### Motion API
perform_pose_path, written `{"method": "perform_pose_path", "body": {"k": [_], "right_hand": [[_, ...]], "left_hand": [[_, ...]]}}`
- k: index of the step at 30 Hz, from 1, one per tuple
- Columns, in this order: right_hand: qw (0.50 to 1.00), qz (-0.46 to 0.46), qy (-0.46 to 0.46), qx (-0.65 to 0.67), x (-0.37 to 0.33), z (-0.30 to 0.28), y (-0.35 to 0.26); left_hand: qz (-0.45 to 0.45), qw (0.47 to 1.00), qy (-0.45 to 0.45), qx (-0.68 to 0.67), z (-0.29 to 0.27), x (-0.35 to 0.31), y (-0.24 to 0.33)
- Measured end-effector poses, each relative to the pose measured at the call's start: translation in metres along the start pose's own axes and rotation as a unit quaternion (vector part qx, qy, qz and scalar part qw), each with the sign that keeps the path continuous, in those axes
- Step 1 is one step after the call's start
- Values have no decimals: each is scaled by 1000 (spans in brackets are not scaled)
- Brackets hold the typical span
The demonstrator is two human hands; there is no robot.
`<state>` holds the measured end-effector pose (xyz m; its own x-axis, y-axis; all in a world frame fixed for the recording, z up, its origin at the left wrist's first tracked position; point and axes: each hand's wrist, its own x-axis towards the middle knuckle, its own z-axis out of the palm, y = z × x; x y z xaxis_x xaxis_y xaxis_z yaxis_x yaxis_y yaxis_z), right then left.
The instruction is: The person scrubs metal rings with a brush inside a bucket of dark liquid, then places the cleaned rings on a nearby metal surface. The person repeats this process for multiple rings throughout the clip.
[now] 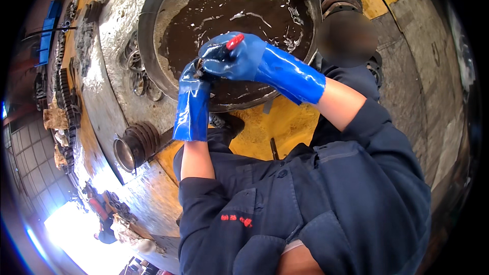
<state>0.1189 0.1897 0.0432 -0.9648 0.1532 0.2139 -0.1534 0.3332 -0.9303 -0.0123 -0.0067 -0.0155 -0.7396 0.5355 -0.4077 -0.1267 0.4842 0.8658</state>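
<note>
Presently, cleaning is the step in hand: the right hand [234, 58], fingers closed around a red-tipped tool [229, 46], works a small dark part [197, 69] clamped in the left hand [192, 79], at six o'clock over the basin [147, 35] of dark liquid. Next calls for steady strokes, likely.

- I see a grimy concrete floor [438, 71] spreading out to the right of the grip, with worn yellow painted patches [285, 122] just below it.
- Left of the grip runs a stained grey ledge [102, 97], wet and scuffed.
- Far left, a tiled floor [30, 158] shows pale square slabs.
- Down at the lower left, well away from the grip, bright daylight [71, 229] floods in and washes out the ground.
- A blue rack [48, 33] sits at the upper left edge.
</note>
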Motion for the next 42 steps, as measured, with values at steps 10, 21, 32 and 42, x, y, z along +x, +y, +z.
{"method": "perform_pose_path", "body": {"k": [10,21,32,42], "right_hand": [[891,384,205,129,7,-51,52],[881,450,124,76,-24,-23,48],[914,356,25,190,-31,-14,-12],[952,274,110,-81,-19,1,54]], "left_hand": [[46,975,62,-210,-7,-21,31],[55,927,49,-368,-35,1,4],[-33,935,124,-331,-16,11,8],[-121,926,84,-347,-18,14,14]]}}
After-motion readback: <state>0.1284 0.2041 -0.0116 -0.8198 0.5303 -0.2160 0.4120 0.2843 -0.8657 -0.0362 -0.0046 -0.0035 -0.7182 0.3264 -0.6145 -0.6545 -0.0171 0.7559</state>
